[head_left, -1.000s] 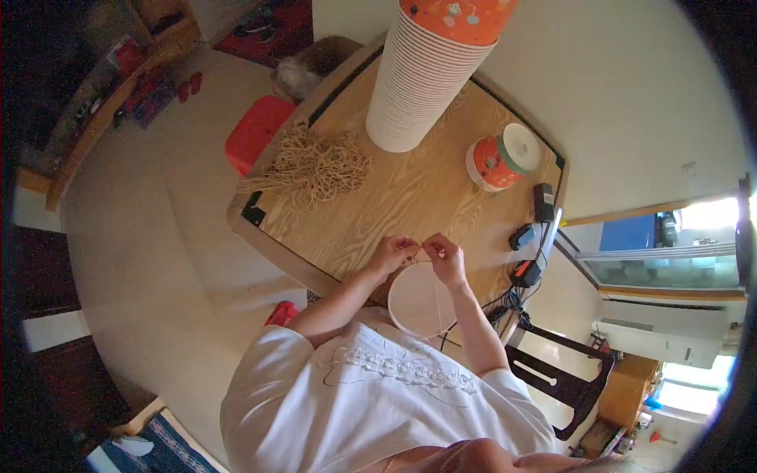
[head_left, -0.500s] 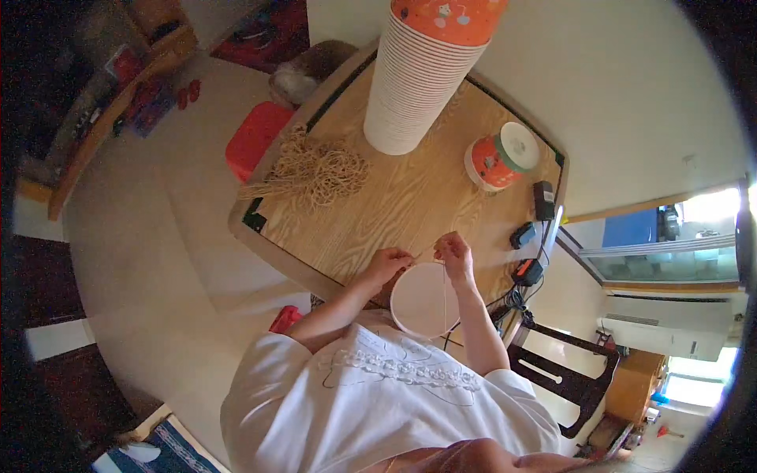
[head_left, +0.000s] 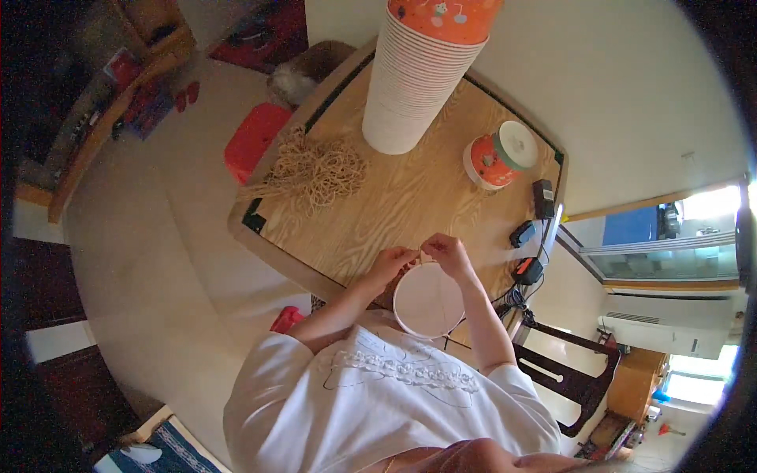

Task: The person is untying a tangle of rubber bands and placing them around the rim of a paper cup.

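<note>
Along the right edge of the wooden table (head_left: 410,193) sit a black box-shaped block (head_left: 542,199), a blue-black block (head_left: 522,234) and, nearest, an orange-and-black device (head_left: 527,272) beside dark cables (head_left: 516,298). A red plastic stool (head_left: 256,142) stands by the left edge, a dark wooden chair (head_left: 601,390) by the right edge's near end.

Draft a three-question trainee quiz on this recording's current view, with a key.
1. True or false: the left hand and the right hand meet beside the rim of the round white-faced tub.
2. What lies on the wooden table, left of the tall stack of paper tubs? a) scissors b) tangled twine c) a plate
3. Which is taller, that stack or the squat orange container?

Key: 1. True. 2. b. 3. The stack.
</note>
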`<action>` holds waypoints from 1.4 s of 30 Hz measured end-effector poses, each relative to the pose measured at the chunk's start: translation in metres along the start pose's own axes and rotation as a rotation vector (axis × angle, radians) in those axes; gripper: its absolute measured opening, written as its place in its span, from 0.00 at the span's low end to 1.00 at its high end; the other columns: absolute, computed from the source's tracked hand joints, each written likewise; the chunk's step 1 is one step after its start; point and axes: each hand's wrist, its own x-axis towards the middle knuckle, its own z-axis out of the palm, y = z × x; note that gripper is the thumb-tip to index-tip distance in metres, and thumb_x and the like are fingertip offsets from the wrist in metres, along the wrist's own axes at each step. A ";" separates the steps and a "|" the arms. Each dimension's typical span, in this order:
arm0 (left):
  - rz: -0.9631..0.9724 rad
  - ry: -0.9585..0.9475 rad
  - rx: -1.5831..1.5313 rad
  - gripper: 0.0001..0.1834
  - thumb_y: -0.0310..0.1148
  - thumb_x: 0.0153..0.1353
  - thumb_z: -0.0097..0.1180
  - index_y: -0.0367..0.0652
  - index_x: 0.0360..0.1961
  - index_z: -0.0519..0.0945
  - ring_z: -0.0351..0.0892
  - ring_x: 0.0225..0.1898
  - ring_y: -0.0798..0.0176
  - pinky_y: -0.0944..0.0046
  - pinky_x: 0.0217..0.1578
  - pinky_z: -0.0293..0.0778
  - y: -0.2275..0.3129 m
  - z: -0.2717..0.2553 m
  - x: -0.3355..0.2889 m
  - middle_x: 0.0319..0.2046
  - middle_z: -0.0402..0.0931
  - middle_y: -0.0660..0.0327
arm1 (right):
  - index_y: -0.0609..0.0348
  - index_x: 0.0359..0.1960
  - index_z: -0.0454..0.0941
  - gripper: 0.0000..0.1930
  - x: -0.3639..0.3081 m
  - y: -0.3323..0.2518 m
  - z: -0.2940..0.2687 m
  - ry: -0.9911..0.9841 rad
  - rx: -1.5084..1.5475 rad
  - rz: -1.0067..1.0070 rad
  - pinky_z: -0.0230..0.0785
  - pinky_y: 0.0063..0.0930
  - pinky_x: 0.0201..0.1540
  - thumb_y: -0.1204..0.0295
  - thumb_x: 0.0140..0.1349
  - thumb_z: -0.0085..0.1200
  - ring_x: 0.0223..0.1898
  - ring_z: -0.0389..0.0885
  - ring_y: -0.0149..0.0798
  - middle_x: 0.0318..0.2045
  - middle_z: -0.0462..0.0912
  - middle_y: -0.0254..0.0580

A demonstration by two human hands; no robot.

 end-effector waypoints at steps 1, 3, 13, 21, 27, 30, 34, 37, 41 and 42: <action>0.015 0.018 0.008 0.10 0.37 0.54 0.52 0.40 0.27 0.77 0.71 0.25 0.72 0.73 0.26 0.67 0.001 0.001 0.000 0.22 0.74 0.65 | 0.62 0.25 0.76 0.05 0.001 0.003 0.000 0.001 0.000 0.001 0.64 0.20 0.28 0.73 0.52 0.52 0.24 0.69 0.24 0.20 0.75 0.31; 0.025 0.001 0.018 0.10 0.37 0.54 0.53 0.40 0.26 0.77 0.71 0.25 0.73 0.73 0.25 0.66 -0.001 0.000 0.002 0.22 0.74 0.66 | 0.62 0.26 0.75 0.05 0.002 0.009 0.002 0.030 -0.046 -0.063 0.64 0.20 0.28 0.73 0.52 0.52 0.24 0.69 0.24 0.19 0.75 0.31; 0.005 0.012 0.080 0.09 0.35 0.52 0.55 0.40 0.28 0.78 0.70 0.23 0.73 0.73 0.24 0.66 -0.003 0.001 0.007 0.23 0.75 0.66 | 0.62 0.25 0.75 0.04 -0.001 0.001 0.005 0.031 -0.100 -0.016 0.65 0.22 0.28 0.73 0.51 0.52 0.24 0.71 0.25 0.19 0.76 0.34; -0.056 -0.052 0.111 0.06 0.31 0.49 0.55 0.40 0.27 0.78 0.70 0.24 0.73 0.72 0.25 0.66 -0.001 0.000 0.003 0.22 0.74 0.66 | 0.61 0.25 0.75 0.05 -0.004 -0.001 0.010 0.214 -0.101 -0.065 0.65 0.24 0.26 0.72 0.50 0.53 0.22 0.72 0.29 0.17 0.74 0.38; -0.047 -0.096 0.155 0.05 0.30 0.49 0.55 0.40 0.26 0.78 0.71 0.25 0.72 0.71 0.28 0.67 -0.006 -0.005 0.004 0.23 0.75 0.65 | 0.61 0.25 0.74 0.06 -0.006 -0.002 0.013 0.314 -0.168 -0.025 0.64 0.23 0.26 0.71 0.50 0.53 0.22 0.72 0.29 0.17 0.74 0.38; -0.025 -0.115 0.292 0.07 0.32 0.50 0.54 0.39 0.26 0.79 0.72 0.27 0.72 0.71 0.30 0.67 0.004 0.001 -0.002 0.24 0.76 0.64 | 0.62 0.25 0.74 0.07 -0.006 0.011 0.010 0.256 -0.130 -0.012 0.64 0.22 0.26 0.71 0.50 0.54 0.22 0.71 0.27 0.17 0.75 0.37; -0.079 -0.133 0.121 0.11 0.37 0.50 0.54 0.41 0.29 0.79 0.72 0.28 0.70 0.68 0.31 0.67 -0.010 -0.007 0.002 0.26 0.76 0.64 | 0.62 0.25 0.74 0.06 -0.007 0.000 0.007 0.189 -0.109 -0.039 0.64 0.21 0.26 0.71 0.50 0.54 0.22 0.70 0.26 0.17 0.74 0.35; -0.125 -0.108 0.106 0.13 0.40 0.51 0.53 0.41 0.30 0.80 0.72 0.28 0.70 0.68 0.30 0.67 -0.003 -0.001 0.001 0.26 0.76 0.64 | 0.62 0.25 0.74 0.06 -0.008 -0.005 0.005 0.177 -0.093 -0.067 0.63 0.20 0.25 0.72 0.51 0.53 0.21 0.68 0.25 0.17 0.74 0.34; -0.100 -0.101 0.167 0.12 0.38 0.51 0.54 0.41 0.30 0.80 0.72 0.28 0.69 0.68 0.30 0.67 0.008 0.009 -0.001 0.26 0.76 0.64 | 0.62 0.25 0.74 0.05 -0.009 0.000 0.006 0.200 -0.101 -0.047 0.62 0.20 0.24 0.72 0.51 0.53 0.21 0.68 0.24 0.17 0.73 0.33; -0.109 -0.106 0.143 0.11 0.37 0.51 0.54 0.40 0.29 0.79 0.72 0.27 0.70 0.69 0.30 0.67 0.005 0.009 0.001 0.25 0.76 0.64 | 0.62 0.25 0.74 0.05 -0.009 0.002 0.007 0.204 -0.088 -0.042 0.62 0.20 0.24 0.72 0.51 0.53 0.21 0.68 0.24 0.17 0.73 0.33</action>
